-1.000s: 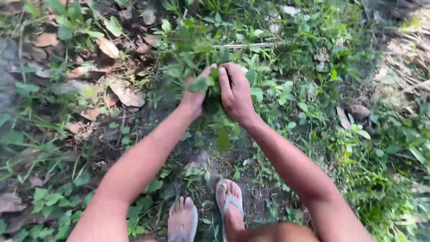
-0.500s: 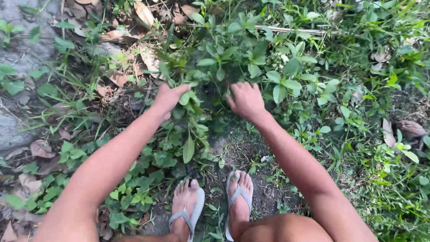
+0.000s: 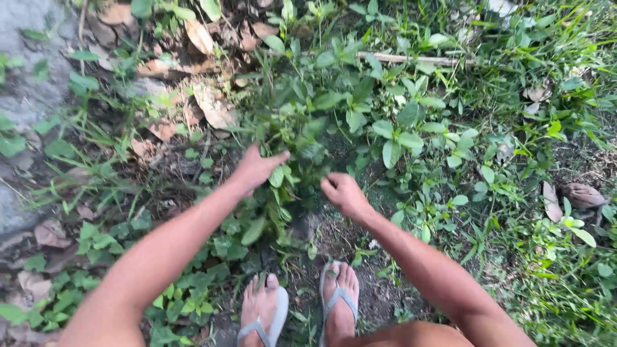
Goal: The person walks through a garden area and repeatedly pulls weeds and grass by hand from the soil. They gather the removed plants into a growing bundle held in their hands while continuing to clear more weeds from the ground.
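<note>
A leafy green weed plant (image 3: 334, 103) grows just ahead of my feet. My left hand (image 3: 256, 168) grips a bunch of its stems and leaves (image 3: 283, 180) low down, at the plant's left side. My right hand (image 3: 342, 193) is curled into a loose fist close to the plant's base, a little right of the left hand; whether it holds a stem I cannot tell. Both arms reach forward from the bottom of the view. My two feet in grey flip-flops (image 3: 334, 302) stand on bare soil below the hands.
Dry brown leaves (image 3: 205, 103) litter the ground at the upper left. A grey stone surface (image 3: 26, 96) lies at the far left. A thin stick (image 3: 411, 59) rests across the weeds at the top. Grass and low weeds (image 3: 546, 244) cover the right side.
Both hands have dropped lower and nearer to my feet. They parted from being together on the plant; the right hand's fingers have curled into a fist.
</note>
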